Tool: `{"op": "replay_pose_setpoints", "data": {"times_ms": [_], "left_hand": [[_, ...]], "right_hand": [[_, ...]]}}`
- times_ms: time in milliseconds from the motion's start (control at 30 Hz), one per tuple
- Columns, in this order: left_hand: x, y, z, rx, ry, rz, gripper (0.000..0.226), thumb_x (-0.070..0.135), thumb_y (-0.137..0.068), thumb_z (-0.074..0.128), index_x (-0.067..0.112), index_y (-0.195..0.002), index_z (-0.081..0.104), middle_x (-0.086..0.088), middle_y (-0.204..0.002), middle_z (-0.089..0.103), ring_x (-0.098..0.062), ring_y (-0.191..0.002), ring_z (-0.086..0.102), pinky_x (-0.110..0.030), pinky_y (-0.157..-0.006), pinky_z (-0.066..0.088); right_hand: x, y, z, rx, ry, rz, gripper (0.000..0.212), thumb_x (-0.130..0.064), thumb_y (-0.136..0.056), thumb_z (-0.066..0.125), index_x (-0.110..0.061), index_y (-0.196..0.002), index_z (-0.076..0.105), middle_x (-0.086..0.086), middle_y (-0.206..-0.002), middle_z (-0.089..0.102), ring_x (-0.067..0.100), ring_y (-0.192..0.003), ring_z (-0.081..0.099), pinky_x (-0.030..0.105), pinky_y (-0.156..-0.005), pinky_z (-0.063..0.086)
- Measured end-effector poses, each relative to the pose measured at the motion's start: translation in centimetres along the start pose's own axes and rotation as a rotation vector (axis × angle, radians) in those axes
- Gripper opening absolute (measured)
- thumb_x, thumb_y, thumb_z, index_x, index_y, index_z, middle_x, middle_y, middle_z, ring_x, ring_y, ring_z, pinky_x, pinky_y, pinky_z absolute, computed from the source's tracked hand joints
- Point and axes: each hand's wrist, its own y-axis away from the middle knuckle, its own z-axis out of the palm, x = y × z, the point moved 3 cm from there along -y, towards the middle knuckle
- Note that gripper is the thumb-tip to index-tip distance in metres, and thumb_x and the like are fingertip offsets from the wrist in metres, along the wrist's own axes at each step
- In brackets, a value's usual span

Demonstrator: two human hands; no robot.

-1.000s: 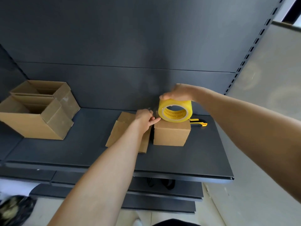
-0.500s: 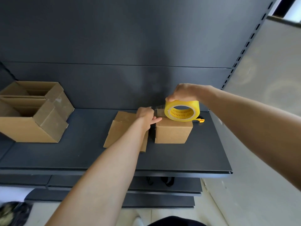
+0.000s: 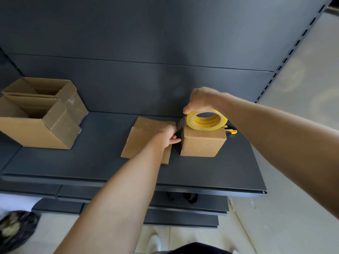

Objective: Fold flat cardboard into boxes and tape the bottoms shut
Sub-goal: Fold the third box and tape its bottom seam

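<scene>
Sitting at 9 o'clock on the shelf (image 3: 91,167), two open boxes (image 3: 39,114) touch each other, flaps up, one behind the other. Bottom-left corner, 7 o'clock: dark bag (image 3: 15,229) on the floor, blurred. Flat cardboard (image 3: 142,137) lies near centre on the shelf, just left of the small box (image 3: 202,143), partly under the left forearm. Left hand (image 3: 167,136) is over the flat cardboard's right edge, fingers curled, fingertips pinching the free end of the tape strip (image 3: 180,123) at the small box's left side; thumb tip points at the box's left face, touching or nearly so, can't tell which. Strip runs taut from the hand up toward 1 o'clock to the roll (image 3: 206,121). Small box stands closed side up, right of centre on the shelf. Yellow roll sits tilted on the small box's top, hole facing the camera. Right hand (image 3: 202,99) grips the roll from above at its 12 o'clock, fingers wrapped over the far rim, thumb on the left rim. Yellow cutter (image 3: 231,131) lies on the shelf at 3 o'clock of the box, mostly hidden behind it. Below the shelf: lower shelves, pale floor, a white shoe (image 3: 154,243) at 6 o'clock.
</scene>
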Motion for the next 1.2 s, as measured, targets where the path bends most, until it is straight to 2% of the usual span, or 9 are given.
{"op": "replay_pose_setpoints", "data": {"times_ms": [133, 233, 400, 600, 733, 833, 967, 1067, 1200], "left_hand": [[-0.9, -0.4, 0.8, 0.02, 0.019, -0.026, 0.015, 0.005, -0.1, 0.036, 0.004, -0.106, 0.049, -0.006, -0.083, 0.043, -0.012, -0.065, 0.041, -0.031, -0.07, 0.053], [-1.7, -1.1, 1.0, 0.038, 0.034, -0.066, 0.028, 0.007, -0.099, 0.03, 0.01, -0.076, 0.045, -0.002, -0.072, 0.042, -0.009, -0.059, 0.038, -0.02, -0.053, 0.043], [-2.1, -2.0, 1.0, -0.011, 0.116, -0.174, 0.029, 0.007, -0.097, 0.034, 0.009, -0.071, 0.048, -0.001, -0.067, 0.044, -0.009, -0.057, 0.037, -0.021, -0.052, 0.038], [-2.3, -2.6, 1.3, -0.002, 0.086, -0.2, 0.018, 0.009, -0.096, 0.044, 0.004, -0.081, 0.053, -0.003, -0.074, 0.049, -0.011, -0.06, 0.042, -0.02, -0.051, 0.04], [-1.7, -3.1, 1.4, 0.189, -0.304, 0.242, 0.03, -0.003, -0.091, 0.045, 0.004, -0.115, 0.062, -0.007, -0.095, 0.062, -0.023, -0.085, 0.062, -0.028, -0.07, 0.05], [-0.8, -1.8, 2.1, -0.074, -0.302, 0.473, 0.071, -0.012, -0.075, 0.047, 0.021, -0.139, 0.046, -0.003, -0.13, 0.056, -0.022, -0.119, 0.053, -0.028, -0.089, 0.045], [-0.3, -0.4, 1.8, -0.506, -0.353, 0.375, 0.099, 0.014, -0.062, 0.063, 0.029, -0.149, 0.02, 0.007, -0.145, 0.035, -0.012, -0.132, 0.032, -0.03, -0.11, 0.025], [-0.9, -0.3, 1.5, -0.399, -0.547, 0.399, 0.113, 0.032, -0.065, 0.084, 0.036, -0.15, 0.011, 0.011, -0.152, 0.028, -0.015, -0.139, 0.028, -0.035, -0.115, 0.022], [-2.0, -0.8, 1.3, -0.331, -0.598, 0.424, 0.11, 0.016, -0.077, 0.077, 0.034, -0.151, -0.002, 0.006, -0.155, 0.021, -0.018, -0.139, 0.028, -0.026, -0.102, 0.026]], "right_hand": [[-0.7, -0.4, 0.4, 0.024, 0.032, -0.033, 0.037, -0.051, -0.075, 0.064, -0.018, -0.067, 0.049, 0.001, -0.071, 0.055, 0.023, -0.071, 0.056, 0.025, -0.054, 0.038], [-0.9, -0.6, 0.8, 0.053, 0.036, -0.044, 0.037, -0.05, -0.076, 0.062, -0.018, -0.066, 0.048, 0.001, -0.07, 0.053, 0.022, -0.07, 0.055, 0.024, -0.051, 0.036], [-0.6, -0.8, 1.1, 0.085, 0.027, -0.034, 0.034, -0.049, -0.079, 0.06, -0.015, -0.074, 0.056, 0.001, -0.07, 0.053, 0.021, -0.068, 0.055, 0.025, -0.053, 0.039], [0.1, -0.8, 1.1, 0.099, 0.001, 0.005, 0.033, -0.046, -0.077, 0.061, -0.015, -0.069, 0.057, 0.001, -0.068, 0.055, 0.019, -0.062, 0.053, 0.024, -0.053, 0.041], [0.3, -0.7, 1.4, 0.093, 0.022, 0.006, 0.033, -0.047, -0.078, 0.061, -0.016, -0.069, 0.056, 0.001, -0.069, 0.055, 0.018, -0.062, 0.053, 0.024, -0.051, 0.039], [0.3, -0.6, 1.1, 0.09, 0.041, 0.004, 0.034, -0.048, -0.077, 0.061, -0.017, -0.066, 0.054, 0.001, -0.069, 0.055, 0.02, -0.064, 0.055, 0.024, -0.051, 0.038], [-0.8, -0.8, 0.7, 0.097, 0.032, -0.019, 0.032, -0.047, -0.078, 0.061, -0.017, -0.066, 0.055, 0.0, -0.068, 0.055, 0.019, -0.063, 0.055, 0.025, -0.052, 0.04], [-0.7, -0.7, 1.1, 0.08, 0.025, -0.024, 0.031, -0.046, -0.078, 0.061, -0.017, -0.069, 0.055, 0.0, -0.068, 0.055, 0.02, -0.066, 0.055, 0.025, -0.053, 0.04], [-0.3, -0.8, 0.8, 0.047, -0.023, -0.053, 0.04, -0.052, -0.08, 0.058, -0.016, -0.063, 0.049, 0.002, -0.067, 0.05, 0.02, -0.063, 0.051, 0.026, -0.051, 0.035]]}}
